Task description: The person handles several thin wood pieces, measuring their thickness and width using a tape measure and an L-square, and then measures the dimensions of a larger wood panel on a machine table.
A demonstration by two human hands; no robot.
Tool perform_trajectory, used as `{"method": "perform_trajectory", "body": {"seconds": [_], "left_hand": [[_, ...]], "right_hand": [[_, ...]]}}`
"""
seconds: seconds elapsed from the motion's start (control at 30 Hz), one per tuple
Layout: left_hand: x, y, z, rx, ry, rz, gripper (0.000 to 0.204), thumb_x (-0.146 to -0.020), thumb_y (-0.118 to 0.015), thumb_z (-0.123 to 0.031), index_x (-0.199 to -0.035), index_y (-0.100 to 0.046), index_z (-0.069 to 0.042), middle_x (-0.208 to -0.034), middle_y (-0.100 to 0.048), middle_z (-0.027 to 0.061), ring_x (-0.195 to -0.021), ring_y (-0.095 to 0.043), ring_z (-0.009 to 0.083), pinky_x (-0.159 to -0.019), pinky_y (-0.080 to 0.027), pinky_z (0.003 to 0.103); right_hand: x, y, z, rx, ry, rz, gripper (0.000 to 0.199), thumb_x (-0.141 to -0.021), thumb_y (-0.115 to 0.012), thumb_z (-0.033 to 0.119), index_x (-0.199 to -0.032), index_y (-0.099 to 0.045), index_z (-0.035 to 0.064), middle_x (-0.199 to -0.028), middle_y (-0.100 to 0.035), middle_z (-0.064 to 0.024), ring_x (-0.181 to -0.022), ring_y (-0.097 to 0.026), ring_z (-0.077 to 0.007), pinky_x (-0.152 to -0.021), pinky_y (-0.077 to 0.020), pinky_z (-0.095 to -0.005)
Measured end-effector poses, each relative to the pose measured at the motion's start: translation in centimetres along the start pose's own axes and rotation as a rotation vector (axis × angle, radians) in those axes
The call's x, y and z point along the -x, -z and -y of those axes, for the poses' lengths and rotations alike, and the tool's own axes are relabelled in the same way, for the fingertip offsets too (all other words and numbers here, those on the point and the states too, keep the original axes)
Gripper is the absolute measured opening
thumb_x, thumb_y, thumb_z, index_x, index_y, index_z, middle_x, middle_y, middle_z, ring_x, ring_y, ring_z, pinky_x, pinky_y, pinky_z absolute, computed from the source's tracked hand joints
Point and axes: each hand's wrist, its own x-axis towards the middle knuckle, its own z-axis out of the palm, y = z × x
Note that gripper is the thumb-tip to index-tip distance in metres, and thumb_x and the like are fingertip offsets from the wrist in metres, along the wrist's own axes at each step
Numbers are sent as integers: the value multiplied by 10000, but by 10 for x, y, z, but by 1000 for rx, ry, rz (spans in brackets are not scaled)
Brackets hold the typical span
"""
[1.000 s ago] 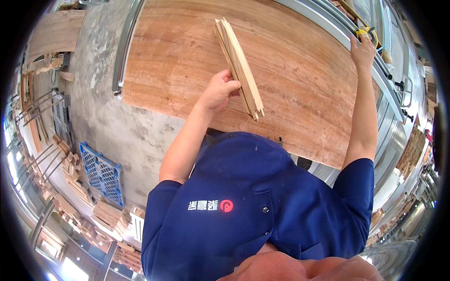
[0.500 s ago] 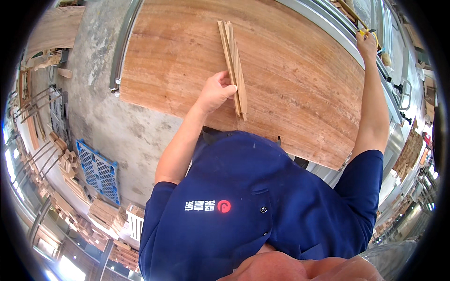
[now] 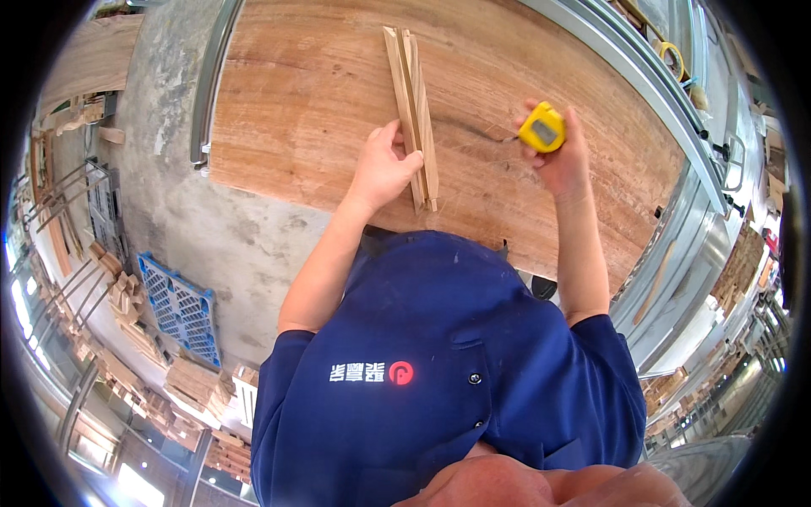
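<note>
Two slim wooden strips (image 3: 419,101) with shaped ends lie side by side on a large wooden board (image 3: 321,101), running away from me. My left hand (image 3: 380,169) grips the left strip near its lower half, thumb on top and fingers at its far side, partly hidden. To the right, above the board, my right hand (image 3: 568,165) is closed around a yellow tape measure (image 3: 541,127) with a grey patch on its face. A short dark end seems to stick out of the tape measure toward the strips.
A metal rail (image 3: 625,68) borders the board on the right, with a yellow ring-shaped roll (image 3: 672,61) beyond it. Another metal rail (image 3: 211,84) runs along the left edge. A blue plastic pallet (image 3: 179,308) and wood stacks stand on the floor at left.
My right hand has come from the far right rail to above the board, bringing the yellow tape measure. My left hand stays on the strips, which have shifted slightly left.
</note>
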Motion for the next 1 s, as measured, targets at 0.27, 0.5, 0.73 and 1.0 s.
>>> {"method": "perform_trajectory", "body": {"seconds": [0.27,0.5,0.73,1.0], "left_hand": [[6,3,10,-218,-160,-155,432,-865,-731,-116,-1260,-639,33,-1069,-653,138,-820,-662,181,-760,-552,317],[47,-2,-40,105,-158,164,283,-946,-732,-109,-1183,-685,40,-965,-700,97,-831,-656,155,-764,-544,289],[62,3,-21,477,128,184,127,-1016,-674,-84,-1111,-691,-1,-942,-710,34,-847,-661,80,-775,-558,241],[45,17,8,478,105,-164,245,-1009,-693,-111,-1219,-656,11,-929,-697,36,-796,-654,96,-766,-568,253]], "right_hand": [[38,-24,-37,562,-30,35,429,-1038,-546,374,-1212,-673,3,-1022,-721,-104,-952,-662,-203,-867,-523,-349],[42,-96,-60,1275,289,144,459,-954,-715,291,-1268,-639,-34,-1108,-699,-201,-1022,-676,-338,-916,-532,-403],[39,-108,-64,1451,234,255,395,-946,-691,225,-1263,-650,-8,-1147,-686,-218,-1076,-671,-398,-941,-539,-431],[26,-66,-24,1939,374,-218,183,-952,-649,209,-1015,-746,67,-1032,-703,-136,-1033,-664,-356,-872,-551,-461]]}}
